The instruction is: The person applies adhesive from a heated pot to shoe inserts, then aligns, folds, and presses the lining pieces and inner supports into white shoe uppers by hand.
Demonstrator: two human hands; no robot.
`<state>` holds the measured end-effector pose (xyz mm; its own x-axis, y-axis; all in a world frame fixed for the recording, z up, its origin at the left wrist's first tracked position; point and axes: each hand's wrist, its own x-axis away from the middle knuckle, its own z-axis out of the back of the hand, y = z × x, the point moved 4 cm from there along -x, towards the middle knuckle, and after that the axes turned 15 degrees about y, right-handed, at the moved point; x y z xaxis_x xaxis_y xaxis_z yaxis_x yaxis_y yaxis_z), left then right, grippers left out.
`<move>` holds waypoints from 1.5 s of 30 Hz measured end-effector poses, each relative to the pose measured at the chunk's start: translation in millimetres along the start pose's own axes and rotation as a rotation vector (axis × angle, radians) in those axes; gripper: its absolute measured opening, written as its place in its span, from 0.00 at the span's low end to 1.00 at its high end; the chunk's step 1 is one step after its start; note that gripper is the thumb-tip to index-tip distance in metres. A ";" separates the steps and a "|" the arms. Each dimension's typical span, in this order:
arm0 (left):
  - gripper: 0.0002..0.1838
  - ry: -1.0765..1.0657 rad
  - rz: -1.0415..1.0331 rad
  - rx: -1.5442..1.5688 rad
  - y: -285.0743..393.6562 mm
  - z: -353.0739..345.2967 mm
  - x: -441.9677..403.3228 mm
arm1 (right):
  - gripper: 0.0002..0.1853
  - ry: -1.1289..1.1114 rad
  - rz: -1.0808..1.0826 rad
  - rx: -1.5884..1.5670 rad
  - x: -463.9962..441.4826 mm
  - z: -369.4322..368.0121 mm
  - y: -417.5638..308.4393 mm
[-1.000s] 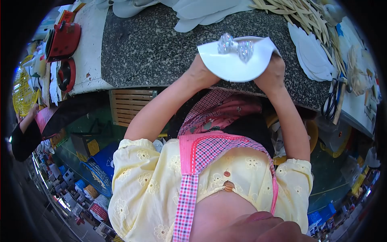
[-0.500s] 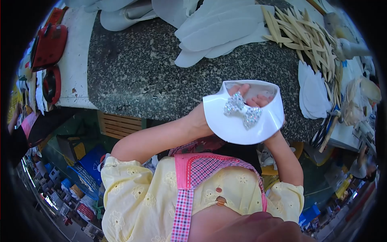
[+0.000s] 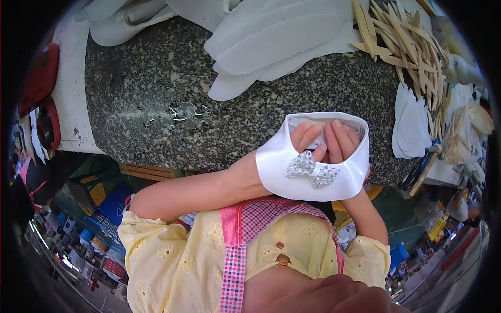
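A glossy white curved shoe upper (image 3: 284,182) faces up near the slab's front edge, with a glittering silver bow (image 3: 301,164) on its front. My left hand (image 3: 307,136) reaches behind and inside it from the left, fingers bent and showing through the opening. From the right, my right hand (image 3: 342,140) is inside the same opening, its fingers curled close to the left ones. Both hands hold the white upper between them, and its wall hides the palms. Whether the fingertips pinch anything smaller cannot be made out.
Wet spots mark the speckled stone slab (image 3: 141,88). Flat white pieces (image 3: 287,39) overlap at the back. Beige strips (image 3: 409,49) and smaller white pieces (image 3: 409,122) lie right, above a wooden-handled tool (image 3: 424,172). Red objects (image 3: 42,78) stand far left.
The white upper has come down toward my body and tilted, so its opening and my fingers now show. The view has shifted, showing more of the slab and the pieces behind.
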<state>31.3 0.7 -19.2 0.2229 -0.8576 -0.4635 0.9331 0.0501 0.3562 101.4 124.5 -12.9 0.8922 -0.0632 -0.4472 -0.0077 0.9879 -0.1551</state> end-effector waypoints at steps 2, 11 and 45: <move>0.30 -0.031 0.012 0.055 -2.4 2.1 2.1 | 0.23 -0.039 0.109 0.079 -1.3 3.5 -1.1; 0.28 -0.238 0.285 0.490 -9.8 -0.6 13.8 | 0.19 -0.059 0.177 -0.099 14.2 7.0 4.5; 0.08 -0.046 0.324 0.037 -20.4 15.0 -37.8 | 0.02 -0.119 0.270 -0.074 -46.0 19.8 3.0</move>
<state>-0.4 24.5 3.3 0.4925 -0.8225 -0.2846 0.8047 0.3058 0.5088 69.3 133.1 24.6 0.8998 0.2218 -0.3757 -0.2811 0.9533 -0.1105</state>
